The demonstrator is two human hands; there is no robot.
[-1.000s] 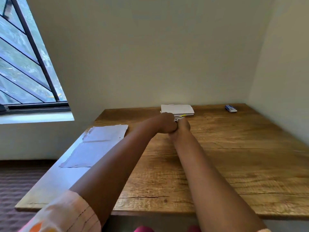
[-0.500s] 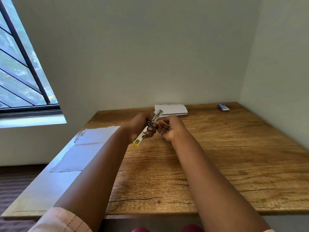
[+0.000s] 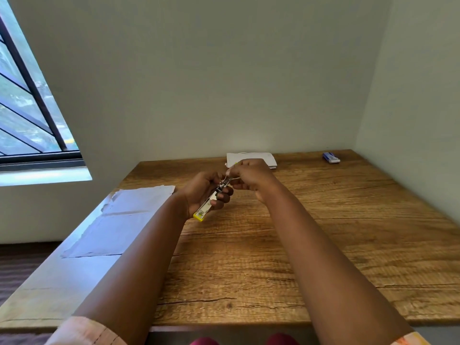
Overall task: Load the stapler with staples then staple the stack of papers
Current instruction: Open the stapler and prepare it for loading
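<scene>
Wooden surface (image 3: pixel 273 245) w/ paper stack (image 3: pixel 251 158) parked at the back, waiting. Left hand (image 3: pixel 206 190) fingers wrapped round the stapler (image 3: pixel 209 205), held above the surface, prob to steady it. Right hand (image 3: pixel 249 178) fingers pinch its top end, looks like opening it for loading.

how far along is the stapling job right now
Done: the stapler is picked up, gripped in the left hand. In hand: the right hand pinches at its far, opened end; whether staples are in cannot be told. Left: the stack of papers lies unstapled at the table's back edge.
</scene>
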